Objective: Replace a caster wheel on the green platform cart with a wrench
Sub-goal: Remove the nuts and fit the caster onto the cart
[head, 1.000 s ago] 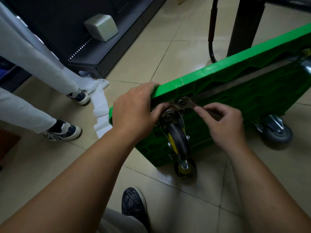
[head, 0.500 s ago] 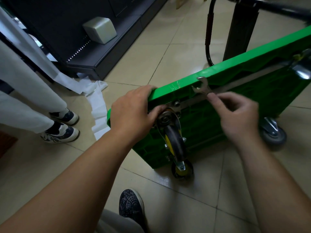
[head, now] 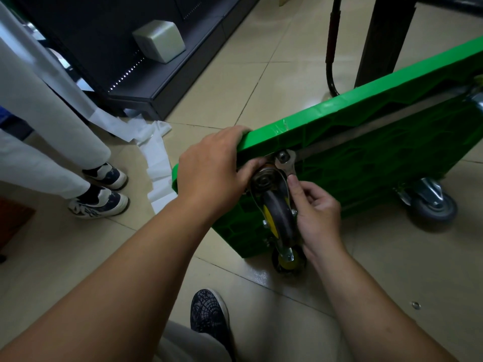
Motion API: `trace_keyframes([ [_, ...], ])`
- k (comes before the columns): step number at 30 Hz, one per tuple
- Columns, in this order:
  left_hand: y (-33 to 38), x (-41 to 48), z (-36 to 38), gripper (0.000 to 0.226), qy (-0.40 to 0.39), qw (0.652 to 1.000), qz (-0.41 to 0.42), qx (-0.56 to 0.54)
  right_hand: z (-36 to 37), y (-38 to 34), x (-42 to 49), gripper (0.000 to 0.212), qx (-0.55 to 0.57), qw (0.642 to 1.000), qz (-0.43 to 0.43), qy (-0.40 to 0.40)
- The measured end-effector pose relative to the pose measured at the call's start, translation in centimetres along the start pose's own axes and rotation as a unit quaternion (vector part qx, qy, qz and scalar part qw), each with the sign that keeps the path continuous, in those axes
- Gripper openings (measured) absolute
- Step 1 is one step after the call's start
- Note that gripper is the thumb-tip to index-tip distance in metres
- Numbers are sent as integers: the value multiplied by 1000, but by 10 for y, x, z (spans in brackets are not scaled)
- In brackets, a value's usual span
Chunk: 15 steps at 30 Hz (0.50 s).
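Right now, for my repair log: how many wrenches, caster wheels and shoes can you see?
wrench: 1
yellow-hub caster wheels: 2
grey caster wheel: 1
white-and-navy sneakers: 2
dark patterned shoe: 1
Total: 7

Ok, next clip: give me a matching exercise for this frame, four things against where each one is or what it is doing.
Things
1. wrench
2. left hand
3. grey caster
4. pale box

Places or states
A. sits on the dark shelf
B. grips the top edge of the green cart
C. its head is just above the yellow-hubbed caster, held by the right hand
D. sticks out of the cart's underside, far right

Pairs: 1-C; 2-B; 3-D; 4-A
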<state>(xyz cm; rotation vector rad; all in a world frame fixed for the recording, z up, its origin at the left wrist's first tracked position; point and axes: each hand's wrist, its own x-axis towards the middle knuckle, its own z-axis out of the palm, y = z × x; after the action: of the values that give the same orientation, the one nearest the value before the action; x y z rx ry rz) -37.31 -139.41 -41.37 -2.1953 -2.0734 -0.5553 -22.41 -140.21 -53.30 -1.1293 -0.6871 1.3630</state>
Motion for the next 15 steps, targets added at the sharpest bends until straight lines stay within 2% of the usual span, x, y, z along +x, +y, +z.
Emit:
trace_keyframes([
  [4,0,0,0,40,-6,1000,-2,6,0,1,1,32,-33,999,-40,-6],
  [9,1,0,-1,40,-8,1000,-2,4,-13,-6,14,17,-105,988,-114,2],
  [13,1,1,-1,39,-12,1000,-1,4,-28,-30,27,13,-200,963,-179,-22],
  [15,1,1,-1,40,-13,1000,-1,5,-38,-47,35,19,-274,940,-199,-36],
])
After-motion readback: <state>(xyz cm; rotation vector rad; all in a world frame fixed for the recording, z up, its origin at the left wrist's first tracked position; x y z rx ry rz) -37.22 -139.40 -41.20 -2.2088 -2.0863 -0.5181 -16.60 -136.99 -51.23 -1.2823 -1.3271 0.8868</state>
